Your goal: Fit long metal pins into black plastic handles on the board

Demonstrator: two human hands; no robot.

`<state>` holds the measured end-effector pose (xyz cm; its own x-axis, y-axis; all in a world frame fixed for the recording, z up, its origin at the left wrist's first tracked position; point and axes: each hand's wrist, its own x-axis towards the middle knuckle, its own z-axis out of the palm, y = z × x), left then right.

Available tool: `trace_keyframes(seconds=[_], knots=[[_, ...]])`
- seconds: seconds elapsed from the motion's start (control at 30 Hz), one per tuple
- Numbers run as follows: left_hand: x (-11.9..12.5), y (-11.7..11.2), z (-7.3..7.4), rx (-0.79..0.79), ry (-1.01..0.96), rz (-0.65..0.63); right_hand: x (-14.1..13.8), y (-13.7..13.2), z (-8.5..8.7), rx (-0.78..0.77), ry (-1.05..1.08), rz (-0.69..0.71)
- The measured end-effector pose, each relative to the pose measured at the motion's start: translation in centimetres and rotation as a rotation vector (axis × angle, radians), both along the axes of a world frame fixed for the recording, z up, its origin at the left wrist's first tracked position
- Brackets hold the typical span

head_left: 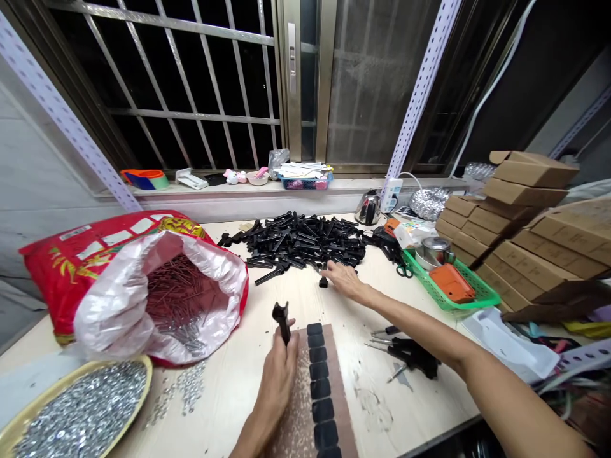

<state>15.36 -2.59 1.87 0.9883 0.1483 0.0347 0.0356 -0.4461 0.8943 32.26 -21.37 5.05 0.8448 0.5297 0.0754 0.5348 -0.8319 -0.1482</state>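
Observation:
My left hand point(278, 375) is closed around a small black plastic part point(282, 317) that it holds upright over a brown board point(298, 407). A row of several black pads point(319, 381) lies along that board. My right hand point(342, 278) reaches forward to the near edge of a pile of black plastic parts point(305, 242). Its fingers are curled by a small black piece point(323, 282) on the table. Whether they grip it I cannot tell.
A red-and-white bag of metal pins point(176, 299) lies at the left, and a tray of small silver parts point(81, 407) sits at the front left. A green basket point(449, 286), stacked cardboard boxes point(520, 235) and black screwdrivers point(405, 350) are at the right. A kettle point(368, 208) stands near the window sill.

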Motion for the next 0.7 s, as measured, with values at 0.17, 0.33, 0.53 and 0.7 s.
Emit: trace_keyframes(seconds=[0.17, 0.33, 0.53, 0.7], knots=[[1.0, 1.1, 0.2, -0.397, 0.144, 0.042, 2.8, 1.0, 0.0, 0.03, 0.05, 0.155], [2.2, 1.8, 0.3, -0.488, 0.078, 0.025, -0.7, 4.1, 0.5, 0.366, 0.192, 0.177], [2.9, 0.7, 1.0, -0.542, 0.066, -0.124, -5.1, 6.1, 1.4, 1.033, 0.911, 0.151], [2.5, 0.8, 1.3, -0.386, 0.114, -0.161, -5.7, 6.1, 1.7, 0.983, 0.816, 0.181]])
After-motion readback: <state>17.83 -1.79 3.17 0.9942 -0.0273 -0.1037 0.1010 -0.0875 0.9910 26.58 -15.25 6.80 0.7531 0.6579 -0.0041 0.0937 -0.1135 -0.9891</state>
